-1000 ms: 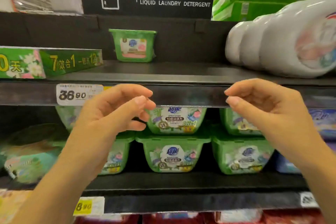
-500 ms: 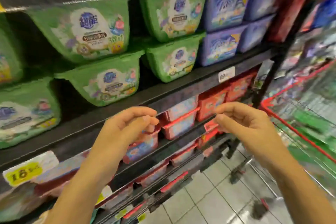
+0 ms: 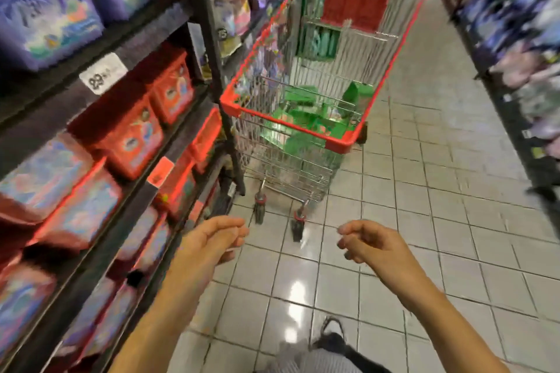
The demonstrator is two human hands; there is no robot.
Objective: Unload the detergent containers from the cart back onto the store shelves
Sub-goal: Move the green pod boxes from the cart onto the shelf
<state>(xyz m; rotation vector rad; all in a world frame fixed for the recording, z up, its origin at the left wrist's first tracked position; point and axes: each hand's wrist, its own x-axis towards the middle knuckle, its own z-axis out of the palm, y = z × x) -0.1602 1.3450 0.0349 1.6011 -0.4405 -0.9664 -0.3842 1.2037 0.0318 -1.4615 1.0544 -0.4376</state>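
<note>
Left hand (image 3: 212, 241) and right hand (image 3: 371, 244) out in front, low, well apart from each other. Fingers of both loosely curled, thumbs near the fingertips, nothing held in either. Forearms bare, reaching in from the bottom edge.

Just beyond the hands, over the pale tiled floor (image 3: 439, 236), a wire cart (image 3: 231, 106) with a red rim, standing on its castors close beside the shelves (image 3: 60, 106) on the left. Down in its basket, a heap of green detergent containers (image 3: 303, 118), lying at mixed angles; count unclear through the blur. More green packaging (image 3: 321, 42) higher up at the far end of the cart, below a red panel (image 3: 353, 9).

On the left shelves, purple boxes (image 3: 45, 18) on the upper level, red boxes (image 3: 133, 139) on the levels below, a white price tag (image 3: 103, 77) on the shelf edge between them. Across the aisle on the right, another row of shelves (image 3: 521, 39), too blurred to read. At the bottom edge, a dark shoe (image 3: 331, 331) on the tiles.
</note>
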